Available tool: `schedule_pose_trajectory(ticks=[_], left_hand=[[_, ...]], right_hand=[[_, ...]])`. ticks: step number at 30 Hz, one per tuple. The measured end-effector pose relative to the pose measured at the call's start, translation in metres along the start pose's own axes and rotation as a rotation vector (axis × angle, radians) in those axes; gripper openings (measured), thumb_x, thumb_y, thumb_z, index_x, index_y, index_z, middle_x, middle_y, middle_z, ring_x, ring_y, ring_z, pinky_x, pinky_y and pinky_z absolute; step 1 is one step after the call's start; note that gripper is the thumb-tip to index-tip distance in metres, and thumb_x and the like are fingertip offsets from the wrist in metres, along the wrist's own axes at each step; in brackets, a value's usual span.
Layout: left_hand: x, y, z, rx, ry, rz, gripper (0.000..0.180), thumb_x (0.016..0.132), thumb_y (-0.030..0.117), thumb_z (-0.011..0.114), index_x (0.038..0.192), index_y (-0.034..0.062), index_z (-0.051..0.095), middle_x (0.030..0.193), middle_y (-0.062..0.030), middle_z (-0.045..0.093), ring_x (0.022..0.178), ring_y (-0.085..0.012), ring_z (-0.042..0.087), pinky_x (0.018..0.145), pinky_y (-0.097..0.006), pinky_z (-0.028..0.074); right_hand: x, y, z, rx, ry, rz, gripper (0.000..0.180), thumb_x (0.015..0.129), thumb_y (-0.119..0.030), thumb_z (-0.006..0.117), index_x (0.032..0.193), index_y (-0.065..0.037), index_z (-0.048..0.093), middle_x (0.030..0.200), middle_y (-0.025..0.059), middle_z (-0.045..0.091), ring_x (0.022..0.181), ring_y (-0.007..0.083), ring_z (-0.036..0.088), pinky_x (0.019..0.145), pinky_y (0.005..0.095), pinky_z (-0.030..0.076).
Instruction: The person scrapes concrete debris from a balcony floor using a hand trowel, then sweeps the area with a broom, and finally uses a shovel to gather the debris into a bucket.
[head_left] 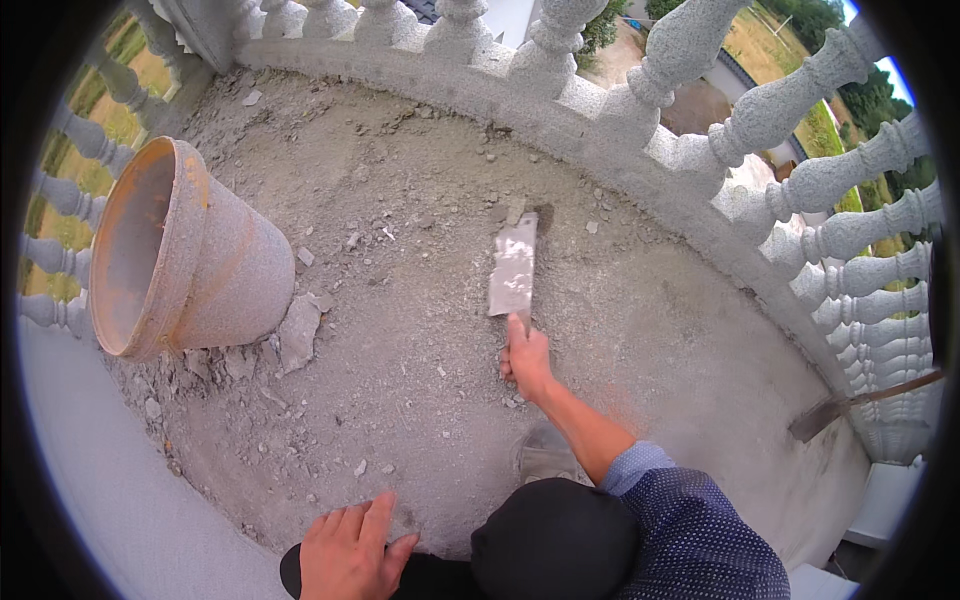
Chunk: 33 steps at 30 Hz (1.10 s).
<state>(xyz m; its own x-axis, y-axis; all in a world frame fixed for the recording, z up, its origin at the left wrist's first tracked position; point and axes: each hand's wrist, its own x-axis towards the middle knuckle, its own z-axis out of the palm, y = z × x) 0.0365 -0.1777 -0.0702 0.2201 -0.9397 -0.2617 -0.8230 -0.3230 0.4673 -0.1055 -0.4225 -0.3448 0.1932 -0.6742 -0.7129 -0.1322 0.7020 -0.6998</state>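
The person's two arms in use, seen from above. The right hand (530, 356) lies at mid-scene, closed in a firm grip, its fingers (507, 366) curled at the left and one digit extended toward the far side. The right forearm (592, 425), bare, slants from the near right to the far left, with the wrist roughly in line; the clothed upper arm (705, 535) lies nearer. The left hand (350, 552), at the near left, is back uppermost, fingers loosely bent and pointing far, thumb spread rightward
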Motion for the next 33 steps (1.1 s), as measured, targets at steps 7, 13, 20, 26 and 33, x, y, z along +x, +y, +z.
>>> schedule_pose_trajectory(ticks=[7,13,20,26,33], left_hand=[[0.021,-0.005,0.012,0.017,-0.075,-0.01,0.043,0.087,0.02,0.067,0.125,0.0052,0.056,0.095,-0.0197,0.063,0.084,-0.0405,0.06,0.071,-0.047,0.049],[0.011,-0.001,0.007,0.023,-0.005,-0.053,0.04,0.088,0.019,0.067,0.125,0.0067,0.057,0.092,-0.0221,0.064,0.084,-0.0419,0.061,0.072,-0.047,0.05],[0.023,0.015,0.004,0.089,-0.14,-0.044,0.041,0.088,0.019,0.067,0.126,0.006,0.057,0.097,-0.0219,0.065,0.087,-0.0419,0.062,0.073,-0.047,0.05],[0.025,0.012,0.014,0.035,-0.105,-0.069,0.04,0.089,0.022,0.066,0.125,0.0056,0.057,0.099,-0.0239,0.065,0.087,-0.0434,0.062,0.073,-0.048,0.05],[0.036,-0.003,0.023,0.13,-0.151,-0.085,0.039,0.091,0.025,0.063,0.125,0.0057,0.057,0.1,-0.0248,0.065,0.087,-0.0442,0.062,0.074,-0.049,0.05]], right_hand=[[-0.054,0.03,0.03,-0.506,-0.523,-0.018,0.047,0.095,-0.046,0.056,0.076,-0.003,0.055,0.058,0.0032,0.051,0.044,0.0129,0.048,0.041,0.0311,0.038],[-0.01,-0.03,-0.083,0.238,0.201,-0.091,0.042,0.096,-0.05,0.053,0.079,-0.012,0.047,0.059,0.0009,0.048,0.042,0.0117,0.044,0.037,0.028,0.035],[0.063,-0.082,-0.257,0.808,0.624,-0.152,0.04,0.099,-0.05,0.044,0.08,-0.015,0.04,0.061,-0.0019,0.042,0.048,0.0116,0.041,0.045,0.0303,0.035],[0.035,-0.044,-0.038,0.076,-0.139,0.145,0.041,0.095,-0.048,0.053,0.079,-0.011,0.044,0.059,0.0009,0.043,0.045,0.0131,0.043,0.04,0.0308,0.035],[0.024,-0.061,0.018,-0.2,-0.23,-0.059,0.041,0.095,-0.045,0.055,0.077,-0.009,0.048,0.06,0.0016,0.048,0.043,0.0123,0.043,0.039,0.0311,0.034]])
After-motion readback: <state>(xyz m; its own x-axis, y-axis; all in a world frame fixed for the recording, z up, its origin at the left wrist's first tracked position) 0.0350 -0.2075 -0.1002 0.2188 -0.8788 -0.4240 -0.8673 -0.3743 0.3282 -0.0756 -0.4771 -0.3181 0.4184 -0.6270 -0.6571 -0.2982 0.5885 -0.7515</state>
